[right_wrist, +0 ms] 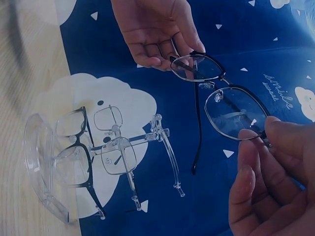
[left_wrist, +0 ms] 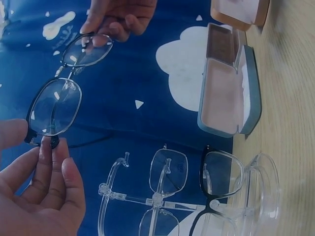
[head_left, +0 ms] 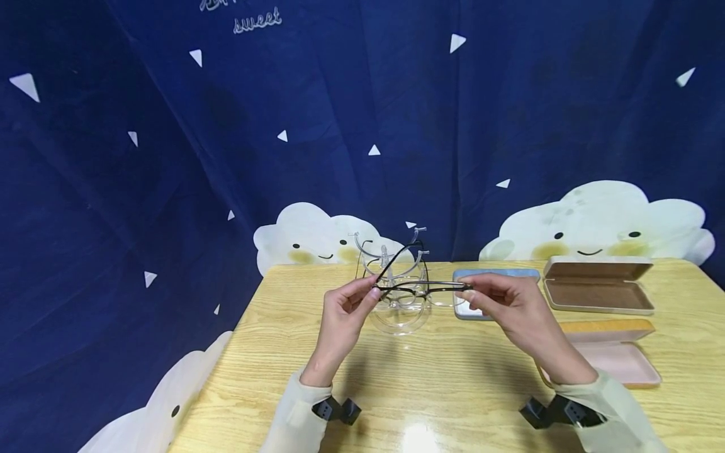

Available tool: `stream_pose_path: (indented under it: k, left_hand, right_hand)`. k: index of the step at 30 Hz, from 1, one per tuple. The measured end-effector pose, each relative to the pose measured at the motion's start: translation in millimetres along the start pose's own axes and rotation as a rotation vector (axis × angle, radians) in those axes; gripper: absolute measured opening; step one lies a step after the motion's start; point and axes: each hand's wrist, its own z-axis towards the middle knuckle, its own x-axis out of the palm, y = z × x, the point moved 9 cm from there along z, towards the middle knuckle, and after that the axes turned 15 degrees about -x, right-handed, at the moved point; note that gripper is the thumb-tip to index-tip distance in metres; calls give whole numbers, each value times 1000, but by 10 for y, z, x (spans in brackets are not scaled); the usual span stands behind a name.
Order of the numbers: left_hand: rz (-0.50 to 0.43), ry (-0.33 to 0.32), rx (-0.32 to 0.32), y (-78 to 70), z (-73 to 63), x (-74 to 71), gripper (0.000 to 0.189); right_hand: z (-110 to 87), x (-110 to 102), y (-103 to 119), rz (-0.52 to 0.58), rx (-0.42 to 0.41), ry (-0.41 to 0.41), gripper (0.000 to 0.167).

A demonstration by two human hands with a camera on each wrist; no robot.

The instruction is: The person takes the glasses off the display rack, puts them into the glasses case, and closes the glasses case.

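Glasses with a dark-rimmed frame (right_wrist: 225, 81) are held up level between two hands, each grip clamped by thumb and fingers: the left hand (head_left: 344, 314) pinches one outer corner, the right hand (head_left: 512, 308) the opposite one, with both lenses in the gap between. One temple stretches outward from the left grip; the other runs behind the lenses. Beyond them, on a pale wood-grained bench (head_left: 430, 384), a clear stand (head_left: 399, 328) carries a black-rimmed pair (right_wrist: 74, 147) and a thin-rimmed pair (right_wrist: 118, 142). To the right lie a blue case (head_left: 510, 272), a beige case (head_left: 600, 309) and an orange case (head_left: 608, 327), all open. Dark blue cloth (head_left: 340, 94), printed with white triangles and smiling clouds, hangs behind
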Motion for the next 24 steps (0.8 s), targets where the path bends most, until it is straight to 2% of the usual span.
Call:
stream_pose_path:
  k: [6, 16, 24]
  left_hand:
    - [-9, 28, 2, -10, -4, 30, 32]
    - [-26, 53, 13, -10, -3, 57, 28]
    - [-9, 60, 24, -8, 1, 69, 28]
  right_hand:
    - [10, -17, -13, -29, 13, -2, 23]
    - [29, -17, 16, -25, -41, -23, 20]
    - [28, -21, 10, -30, -38, -23, 20]
